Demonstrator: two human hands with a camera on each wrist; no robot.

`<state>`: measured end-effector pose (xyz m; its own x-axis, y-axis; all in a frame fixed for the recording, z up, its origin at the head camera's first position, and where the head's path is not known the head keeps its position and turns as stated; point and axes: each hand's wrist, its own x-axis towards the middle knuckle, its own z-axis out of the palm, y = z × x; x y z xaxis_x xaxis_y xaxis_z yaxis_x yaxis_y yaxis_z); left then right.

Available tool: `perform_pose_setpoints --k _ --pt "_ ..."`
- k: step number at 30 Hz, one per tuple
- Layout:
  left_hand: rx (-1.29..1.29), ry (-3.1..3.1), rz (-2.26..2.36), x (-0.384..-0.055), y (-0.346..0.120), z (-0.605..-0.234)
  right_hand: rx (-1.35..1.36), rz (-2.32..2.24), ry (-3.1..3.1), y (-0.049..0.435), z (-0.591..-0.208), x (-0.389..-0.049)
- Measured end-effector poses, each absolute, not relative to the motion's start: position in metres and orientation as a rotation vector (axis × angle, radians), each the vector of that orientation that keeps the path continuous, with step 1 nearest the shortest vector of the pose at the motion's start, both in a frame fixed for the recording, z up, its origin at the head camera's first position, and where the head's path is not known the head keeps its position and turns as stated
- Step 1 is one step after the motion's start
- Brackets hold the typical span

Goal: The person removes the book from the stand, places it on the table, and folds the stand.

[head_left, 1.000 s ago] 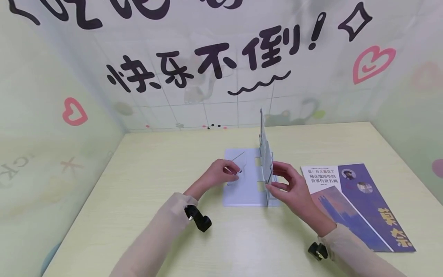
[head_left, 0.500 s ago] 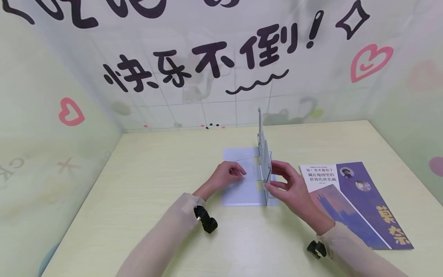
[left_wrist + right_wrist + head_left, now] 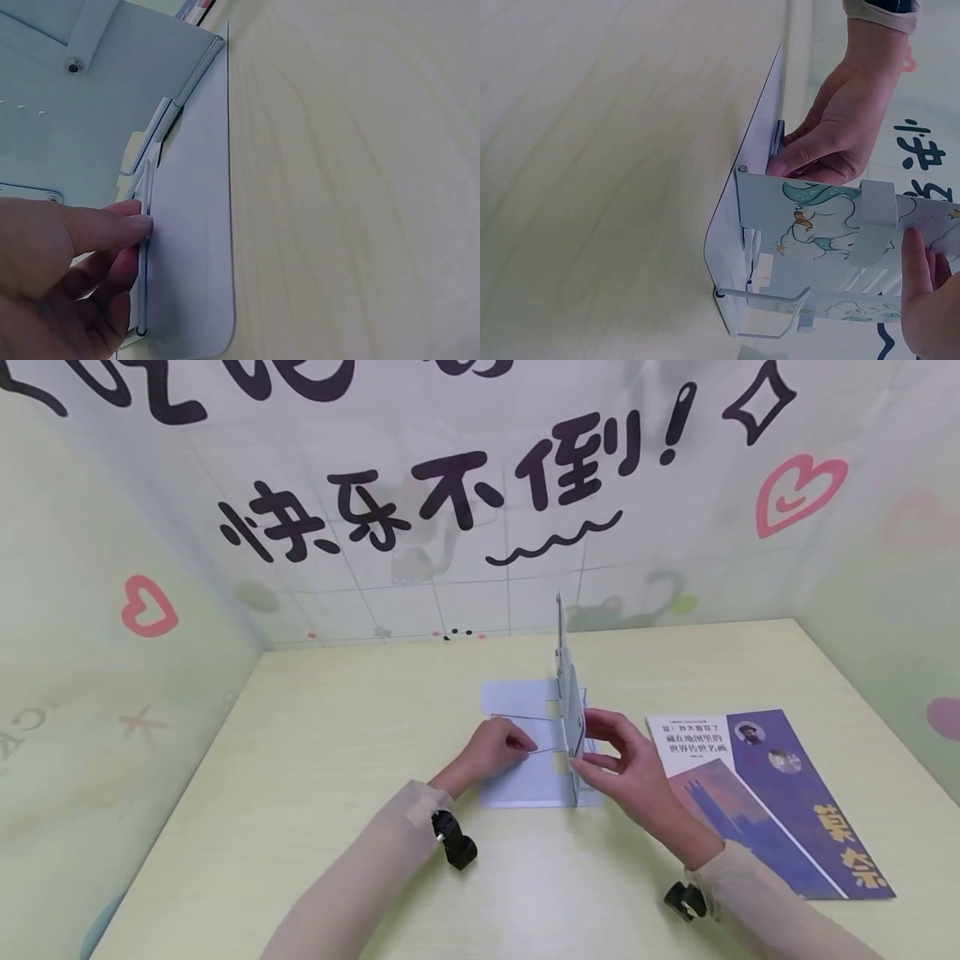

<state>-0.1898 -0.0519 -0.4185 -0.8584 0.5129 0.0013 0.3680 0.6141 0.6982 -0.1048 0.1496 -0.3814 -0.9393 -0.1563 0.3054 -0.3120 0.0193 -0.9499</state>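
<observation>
On pale table | left fingers pinch wire frame | right fingers spread, touching upright panel

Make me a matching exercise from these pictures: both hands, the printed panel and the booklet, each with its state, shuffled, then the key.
1. Left hand
2. Booklet
3. Printed panel
4. Right hand

A. Standing upright
B. Touching the panel's printed face
C. Pinching a wire piece
D. Largely purple, lying flat

Pairs: 1-C, 2-D, 3-A, 4-B
</observation>
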Motion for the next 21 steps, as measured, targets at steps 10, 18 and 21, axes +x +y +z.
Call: perform_pose_setpoints --k 10,18,21 --pt "0.704 2.645 1.09 -0.189 -0.052 -0.419 0.506 2.062 -2.159 0.149 -0.381 -0.104" --pt "0.657 2.602 1.123 -0.189 -0.054 -0.398 0.504 2.065 -2.164 0.148 -0.38 -0.104" --pt "0.67 2.606 1.155 -0.19 -0.054 -0.381 0.501 2.05 -2.19 0.148 -0.38 -0.104"
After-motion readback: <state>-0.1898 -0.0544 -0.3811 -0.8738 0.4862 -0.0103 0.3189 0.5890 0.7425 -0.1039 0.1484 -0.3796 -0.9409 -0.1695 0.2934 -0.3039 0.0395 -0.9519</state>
